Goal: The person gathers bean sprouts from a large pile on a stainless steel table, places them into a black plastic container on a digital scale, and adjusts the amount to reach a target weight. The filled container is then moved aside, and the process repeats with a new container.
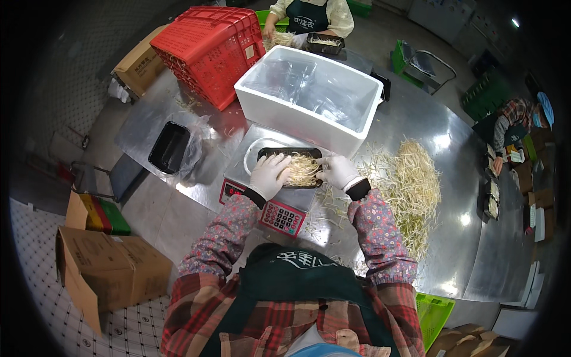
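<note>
A black plastic tray [270, 151] sits on the steel plate of a red electronic scale [282, 217], with a heap of pale bean sprouts [303, 171] inside it. My left hand [269, 176], in a white glove, lies over the tray's left part with fingers stretched out on the sprouts. At the tray's right edge is my right hand [338, 171], also gloved, its fingers extended and touching the sprouts and rim. Neither hand grips anything. A large pile of bean sprouts [416, 193] lies on the steel table to the right, with loose strands reaching the scale.
A white foam box [303, 121] holding clear plastic trays stands beyond the scale. A red crate [208, 59] is at far left, and an empty black tray [169, 147] beside a plastic bag. Cardboard boxes [113, 268] stand lower left. Two co-workers handle trays across and right.
</note>
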A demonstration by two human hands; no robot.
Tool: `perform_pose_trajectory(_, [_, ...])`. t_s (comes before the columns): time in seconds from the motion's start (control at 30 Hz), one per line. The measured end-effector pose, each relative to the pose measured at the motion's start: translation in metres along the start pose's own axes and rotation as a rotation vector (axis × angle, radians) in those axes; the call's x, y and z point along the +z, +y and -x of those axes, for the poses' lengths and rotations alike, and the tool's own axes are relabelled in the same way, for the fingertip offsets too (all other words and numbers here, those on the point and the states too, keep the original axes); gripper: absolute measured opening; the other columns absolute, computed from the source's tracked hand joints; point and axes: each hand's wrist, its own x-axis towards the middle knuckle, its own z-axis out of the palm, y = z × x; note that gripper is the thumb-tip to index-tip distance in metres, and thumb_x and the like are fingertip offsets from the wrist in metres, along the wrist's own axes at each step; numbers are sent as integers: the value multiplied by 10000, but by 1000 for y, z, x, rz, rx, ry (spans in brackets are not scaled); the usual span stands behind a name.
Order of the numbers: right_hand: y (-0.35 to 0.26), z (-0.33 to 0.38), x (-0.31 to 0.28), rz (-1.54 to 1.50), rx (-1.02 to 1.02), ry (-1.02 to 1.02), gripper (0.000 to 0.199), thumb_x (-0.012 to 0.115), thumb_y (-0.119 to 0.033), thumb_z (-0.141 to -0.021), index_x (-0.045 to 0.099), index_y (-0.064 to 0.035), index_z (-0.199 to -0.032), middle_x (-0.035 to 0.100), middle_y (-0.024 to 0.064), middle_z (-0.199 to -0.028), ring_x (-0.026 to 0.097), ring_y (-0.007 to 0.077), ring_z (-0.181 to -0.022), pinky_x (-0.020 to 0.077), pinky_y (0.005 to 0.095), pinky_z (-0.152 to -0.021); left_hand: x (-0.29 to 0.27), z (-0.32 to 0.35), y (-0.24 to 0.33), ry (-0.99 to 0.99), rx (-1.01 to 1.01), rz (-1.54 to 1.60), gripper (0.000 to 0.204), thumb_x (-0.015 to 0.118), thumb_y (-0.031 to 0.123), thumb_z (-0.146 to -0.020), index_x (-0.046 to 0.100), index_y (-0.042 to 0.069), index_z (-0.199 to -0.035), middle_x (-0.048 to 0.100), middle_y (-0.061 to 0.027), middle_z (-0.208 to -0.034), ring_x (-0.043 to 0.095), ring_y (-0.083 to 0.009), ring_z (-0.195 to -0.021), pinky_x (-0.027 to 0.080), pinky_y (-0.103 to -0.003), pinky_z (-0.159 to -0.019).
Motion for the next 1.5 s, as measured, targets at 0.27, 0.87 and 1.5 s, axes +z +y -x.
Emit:
perform_pose_trajectory(0.27, [-14,8,-39,-188,-23,256,132,709,-164,-796,726,-41,-838,688,145,-771,675,311,-710,540,391,-678,0,4,-4,77,28,87,475,582,238,-927,511,114,-1380,509,-178,-1394,462,-339,-1303,306,-487,-1113])
perform_pose_trajectory(0.87, [-23,34,42,-193,-225,647,381,634,-195,-872,609,-82,-1235,613,112,-1239,565,298,-1140,386,418,-1023,-14,-4,16,21,98,-77,570,575,262,-932,416,69,-1444,454,-174,-1450,408,-359,-1353,294,-477,-1120])
perform_pose_trajectory(1.5, [204,214,74,-16,732,419,776,720,-445,-798,430,-135,-1447,383,135,-1520,306,365,-1408,279,525,-1126,214,-83,155,-325,-255,156,1104,687,589,-784,97,54,-1549,90,-252,-1600,52,-436,-1477,109,-627,-1145])
